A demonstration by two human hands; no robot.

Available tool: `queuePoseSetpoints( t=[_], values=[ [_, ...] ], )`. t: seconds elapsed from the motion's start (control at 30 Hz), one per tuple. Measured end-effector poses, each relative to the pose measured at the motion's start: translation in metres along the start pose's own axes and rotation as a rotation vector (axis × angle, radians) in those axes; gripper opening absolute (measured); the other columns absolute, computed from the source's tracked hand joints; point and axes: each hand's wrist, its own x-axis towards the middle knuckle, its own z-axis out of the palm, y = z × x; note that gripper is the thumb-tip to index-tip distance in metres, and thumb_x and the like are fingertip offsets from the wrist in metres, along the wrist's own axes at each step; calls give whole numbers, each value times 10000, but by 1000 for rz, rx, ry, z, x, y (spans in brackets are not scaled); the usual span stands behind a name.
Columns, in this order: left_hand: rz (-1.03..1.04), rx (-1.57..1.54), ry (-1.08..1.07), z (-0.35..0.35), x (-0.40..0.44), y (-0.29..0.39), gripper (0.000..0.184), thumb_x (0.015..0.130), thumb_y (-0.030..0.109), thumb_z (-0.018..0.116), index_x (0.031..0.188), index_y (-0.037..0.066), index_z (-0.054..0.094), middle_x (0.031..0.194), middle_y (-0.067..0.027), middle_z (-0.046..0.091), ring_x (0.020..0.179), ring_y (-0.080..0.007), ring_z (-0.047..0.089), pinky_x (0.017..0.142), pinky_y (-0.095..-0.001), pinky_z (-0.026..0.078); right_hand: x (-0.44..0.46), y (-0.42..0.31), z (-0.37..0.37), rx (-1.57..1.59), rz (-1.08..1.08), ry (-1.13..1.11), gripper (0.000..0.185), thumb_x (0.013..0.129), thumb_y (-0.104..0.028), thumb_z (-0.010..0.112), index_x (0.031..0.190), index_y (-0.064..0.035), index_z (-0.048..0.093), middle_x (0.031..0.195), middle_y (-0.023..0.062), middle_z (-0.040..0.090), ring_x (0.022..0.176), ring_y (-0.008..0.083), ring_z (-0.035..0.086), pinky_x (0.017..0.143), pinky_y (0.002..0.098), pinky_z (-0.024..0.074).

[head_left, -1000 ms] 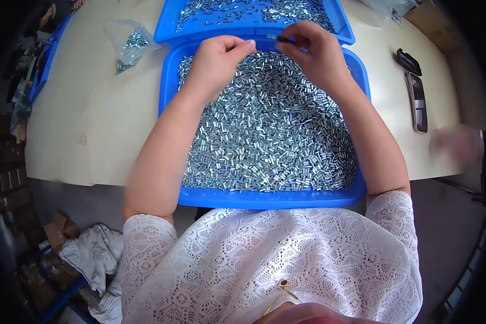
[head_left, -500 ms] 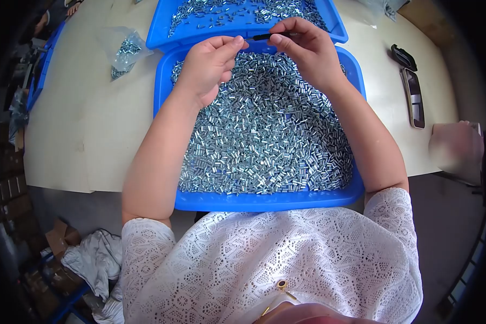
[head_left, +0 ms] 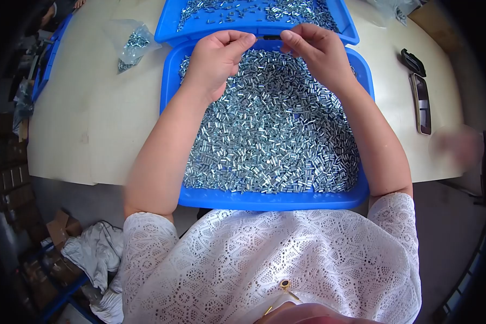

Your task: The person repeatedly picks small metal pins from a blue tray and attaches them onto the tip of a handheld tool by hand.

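Note:
My right hand (head_left: 321,54) pinches a thin black tool (head_left: 271,38) above the far rim of a blue bin (head_left: 275,201). The tool points left, toward the fingertips of my left hand (head_left: 218,59). Those fingers are pinched together at its tip, and whatever they hold is too small to make out. Beneath both hands the bin is filled with small shiny metal pieces (head_left: 264,129). A second blue bin (head_left: 243,33) with similar pieces stands directly behind it.
A plastic bag of metal pieces (head_left: 132,46) lies on the table (head_left: 86,119) at the left. At the right are a phone (head_left: 422,103) and a black case (head_left: 413,62). Another bag (head_left: 386,11) sits at the back right. Another person's hand shows at the top left.
Since one second ago, the black tool and my left fingertips have come together. Over the last half second the view has shifted slightly, with both hands still close together.

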Motion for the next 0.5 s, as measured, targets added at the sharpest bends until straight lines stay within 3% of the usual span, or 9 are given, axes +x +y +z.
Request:
queuePoseSetpoints(
  t=[0.03,0.07,0.2,0.27,0.33,0.4,0.43,0.5],
  values=[
    [21,0,4,-1,0,0,146,772,157,667,830,33,616,633,56,494,502,-20,377,430,-173,292,0,-1,0,-129,26,13,293,839,-283,578,775,0,619,629,56,573,590,134,557,558,262,446],
    [21,1,4,0,-1,1,146,772,157,667,830,33,616,633,56,494,502,-20,377,430,-173,292,0,2,5,-61,58,29,348,863,-314,547,754,13,597,578,16,523,570,81,516,529,244,428],
    [133,108,52,3,-1,-1,133,755,117,675,834,21,629,652,49,525,537,-18,414,467,-167,322,-1,1,6,-126,142,-44,280,853,-271,569,782,0,581,612,-1,527,602,71,513,542,222,417],
    [180,155,56,2,1,-4,126,747,102,678,829,16,634,648,50,527,548,-16,422,480,-165,329,-1,6,12,74,-20,11,209,838,-225,593,811,-19,571,652,-24,527,632,56,503,559,209,409],
    [268,322,57,1,2,-8,121,734,86,685,820,11,643,611,66,493,554,-10,412,496,-163,332,-2,4,4,89,26,-76,154,855,-187,573,851,-34,558,738,-39,519,679,39,455,614,173,367],
    [282,345,50,1,2,-8,118,731,84,686,814,10,645,595,71,477,549,-9,405,495,-165,331,0,5,-1,2,65,-102,160,855,-198,573,836,-39,561,715,-45,511,648,35,434,585,172,351],
    [295,369,39,1,2,-8,115,728,81,687,809,10,648,579,76,461,545,-8,398,494,-167,330,0,7,0,-15,39,-55,191,831,-228,606,834,-37,590,650,-36,498,575,36,401,494,199,312],
    [310,400,43,1,0,-5,116,725,78,688,811,10,647,576,77,456,538,-8,394,491,-169,331,1,3,-3,-29,125,-102,207,832,-244,604,839,-38,594,648,-37,494,570,34,395,489,199,308]
  ],
)
